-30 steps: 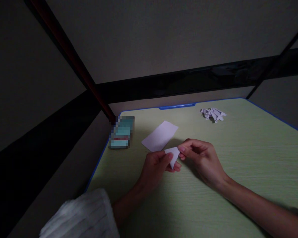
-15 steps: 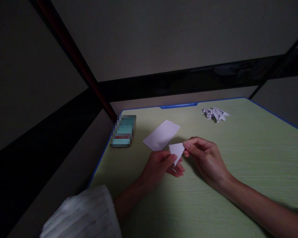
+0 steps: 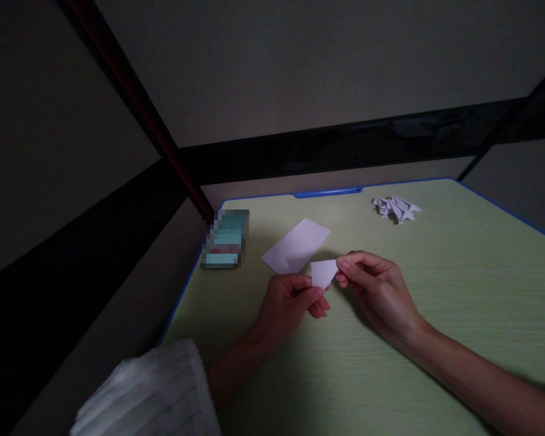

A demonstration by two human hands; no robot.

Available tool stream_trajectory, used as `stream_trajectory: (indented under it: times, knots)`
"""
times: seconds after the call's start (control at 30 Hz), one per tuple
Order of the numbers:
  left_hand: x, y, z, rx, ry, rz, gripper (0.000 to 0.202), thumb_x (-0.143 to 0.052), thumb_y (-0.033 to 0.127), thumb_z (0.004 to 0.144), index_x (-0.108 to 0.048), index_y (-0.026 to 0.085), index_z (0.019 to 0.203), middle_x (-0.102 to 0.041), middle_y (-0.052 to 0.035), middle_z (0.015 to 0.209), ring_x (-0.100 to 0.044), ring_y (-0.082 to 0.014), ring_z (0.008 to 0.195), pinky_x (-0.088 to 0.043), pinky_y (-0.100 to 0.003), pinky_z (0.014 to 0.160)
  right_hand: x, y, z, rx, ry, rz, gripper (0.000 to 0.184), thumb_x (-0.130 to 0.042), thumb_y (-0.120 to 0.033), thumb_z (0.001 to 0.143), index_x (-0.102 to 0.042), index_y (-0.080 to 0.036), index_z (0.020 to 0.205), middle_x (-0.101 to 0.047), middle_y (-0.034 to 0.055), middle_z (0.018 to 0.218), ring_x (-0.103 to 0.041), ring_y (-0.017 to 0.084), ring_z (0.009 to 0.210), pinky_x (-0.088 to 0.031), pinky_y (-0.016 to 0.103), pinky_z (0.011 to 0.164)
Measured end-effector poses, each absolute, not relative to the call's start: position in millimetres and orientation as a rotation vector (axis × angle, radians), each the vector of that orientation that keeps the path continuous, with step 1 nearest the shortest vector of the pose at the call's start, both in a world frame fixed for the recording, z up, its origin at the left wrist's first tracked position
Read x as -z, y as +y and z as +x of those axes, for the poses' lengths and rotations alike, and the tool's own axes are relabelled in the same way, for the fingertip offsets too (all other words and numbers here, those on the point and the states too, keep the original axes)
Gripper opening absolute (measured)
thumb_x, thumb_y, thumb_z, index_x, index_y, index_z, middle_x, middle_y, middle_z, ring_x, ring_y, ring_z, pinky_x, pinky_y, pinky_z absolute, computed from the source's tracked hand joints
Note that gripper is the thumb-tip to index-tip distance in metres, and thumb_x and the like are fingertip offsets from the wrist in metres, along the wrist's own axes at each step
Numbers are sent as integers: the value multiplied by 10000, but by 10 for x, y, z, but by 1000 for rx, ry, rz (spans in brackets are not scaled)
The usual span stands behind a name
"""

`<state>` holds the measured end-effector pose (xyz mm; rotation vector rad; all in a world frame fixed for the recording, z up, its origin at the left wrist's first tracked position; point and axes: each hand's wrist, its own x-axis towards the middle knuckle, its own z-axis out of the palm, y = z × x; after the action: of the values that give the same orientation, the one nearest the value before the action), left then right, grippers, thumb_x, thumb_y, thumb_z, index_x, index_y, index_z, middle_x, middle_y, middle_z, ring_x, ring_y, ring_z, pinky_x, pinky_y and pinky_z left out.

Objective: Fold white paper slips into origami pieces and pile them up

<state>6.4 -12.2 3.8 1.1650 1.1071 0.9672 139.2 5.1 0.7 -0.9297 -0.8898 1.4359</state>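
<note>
Between my two hands is a small folded piece of white paper [image 3: 323,272], held a little above the table. My left hand [image 3: 293,303] pinches its lower left part between thumb and fingers. At its upper right corner, the thumb and fingertips of my right hand [image 3: 375,284] grip the paper. Just beyond my left hand, a flat white paper sheet [image 3: 297,245] lies on the table. Part of the folded paper is hidden behind my fingers.
The pale green table [image 3: 472,290] has a blue edge and a blue handle strip [image 3: 327,193] at the back. A phone [image 3: 227,239], blurred out, lies at the left edge. Several folded white paper pieces [image 3: 395,209] sit in a pile at the back right.
The folded paper has turned slightly, and its lower point no longer shows below my left thumb. My left fingers have curled in a little; my right hand has barely moved.
</note>
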Motion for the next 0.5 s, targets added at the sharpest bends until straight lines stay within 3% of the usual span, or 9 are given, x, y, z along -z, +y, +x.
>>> stream_trajectory:
  times: [0.17,0.33,0.5]
  knots:
    - [-69,-132,63,-912,1152,1134,228,-532,212,652,-522,109,449,-537,1,410,-467,-65,348,-380,-176,382,1,55,1394,-1442,-906,-929,74,-673,-199,569,-619,-156,545,-554,-31,476,-467,69,474,-358,212,492]
    - [1,-129,32,-991,1122,1247,306,-446,345,723,-510,126,519,-542,7,454,-478,-73,392,-379,-184,410,25,58,1414,-1464,-989,-942,93,-652,-204,598,-603,-151,539,-546,-32,478,-451,62,462,-328,209,480]
    - [-4,-145,-17,-1056,1249,1427,382,-403,331,738,-382,154,401,-364,59,337,-342,-43,332,-262,-162,357,38,46,1409,-1564,-1103,-941,141,-611,-201,635,-561,-143,517,-510,-35,458,-419,58,446,-288,206,453]
